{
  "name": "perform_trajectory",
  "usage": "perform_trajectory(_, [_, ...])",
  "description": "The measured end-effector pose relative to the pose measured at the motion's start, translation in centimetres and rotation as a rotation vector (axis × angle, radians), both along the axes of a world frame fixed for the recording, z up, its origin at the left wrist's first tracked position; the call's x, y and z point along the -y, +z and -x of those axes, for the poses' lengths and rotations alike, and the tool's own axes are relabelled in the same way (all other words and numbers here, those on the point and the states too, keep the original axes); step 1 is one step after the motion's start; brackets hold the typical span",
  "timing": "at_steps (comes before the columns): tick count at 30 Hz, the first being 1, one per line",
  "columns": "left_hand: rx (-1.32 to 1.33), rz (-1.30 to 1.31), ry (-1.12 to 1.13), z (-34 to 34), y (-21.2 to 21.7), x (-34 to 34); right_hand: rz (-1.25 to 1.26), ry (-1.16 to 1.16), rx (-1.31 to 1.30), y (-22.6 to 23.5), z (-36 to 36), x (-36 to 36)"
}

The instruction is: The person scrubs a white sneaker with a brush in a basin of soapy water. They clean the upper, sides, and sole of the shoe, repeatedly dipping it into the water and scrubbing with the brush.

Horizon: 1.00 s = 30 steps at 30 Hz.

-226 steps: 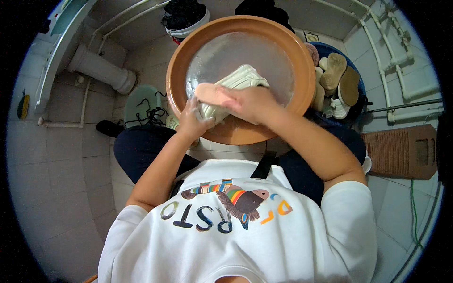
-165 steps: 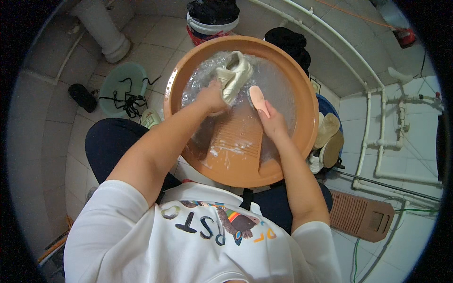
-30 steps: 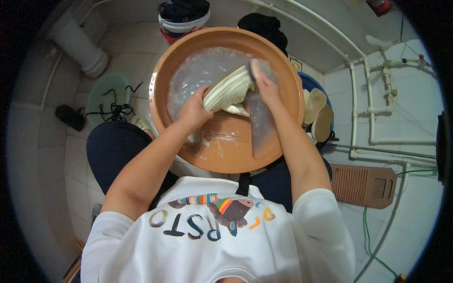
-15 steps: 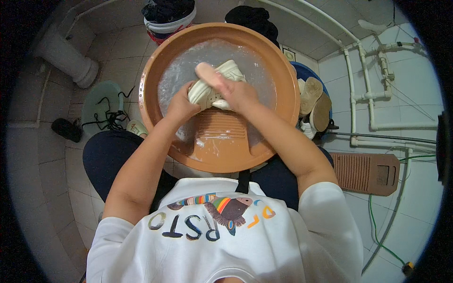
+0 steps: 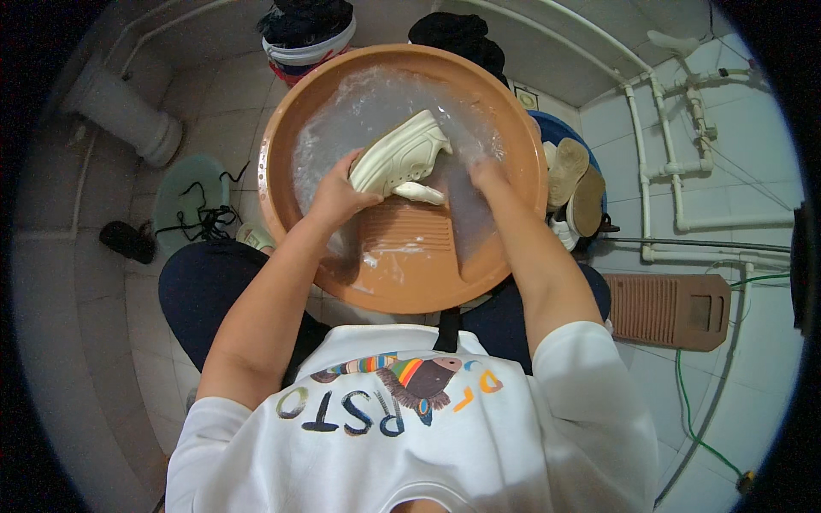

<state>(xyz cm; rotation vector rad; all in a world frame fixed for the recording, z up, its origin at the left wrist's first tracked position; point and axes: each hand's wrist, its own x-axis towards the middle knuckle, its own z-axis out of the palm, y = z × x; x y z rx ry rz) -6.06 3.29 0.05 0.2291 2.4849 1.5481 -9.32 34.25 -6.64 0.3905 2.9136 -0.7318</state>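
Note:
A cream-white sneaker [image 5: 398, 160] lies tilted on its side over the orange basin, with my left hand [image 5: 339, 195] closed round its left end. Its tongue [image 5: 419, 192] hangs out toward me, just above the ridged washboard slope [image 5: 406, 229] moulded into the basin. To the right of the shoe, my right hand [image 5: 487, 173] dips into the cloudy water [image 5: 359, 103]. The water hides its fingers and whatever they may hold. The pale brush-like thing seen earlier is out of sight.
The round orange basin [image 5: 272, 188] stands between my knees. A blue tub [image 5: 547, 128] with several shoes is at its right, and a brown washboard [image 5: 667, 309] lies nearby. At left, black laces lie in a pale green basin [image 5: 171, 201]. White pipes [image 5: 641, 171] line the right wall.
My right hand has left the shoe, taking the pale brush-like thing with it, and has gone right into the water, which now ripples and splashes. My left hand keeps its hold on the sneaker.

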Motion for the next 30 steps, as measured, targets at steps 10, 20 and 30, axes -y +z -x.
perform_trajectory(10, [0.187, -0.059, 0.021, 1.4, 0.4, 0.6, 0.043, 0.477, -0.038, 12.0, -4.5, 12.8])
perform_trajectory(20, [0.148, -0.053, 0.042, 0.5, 2.2, -0.1, -0.03, 0.327, 0.065, 10.2, -3.9, 11.5])
perform_trajectory(30, [0.161, 0.057, 0.008, 0.8, 2.0, -0.3, 0.076, -0.08, 0.064, 4.0, 1.2, 3.4])
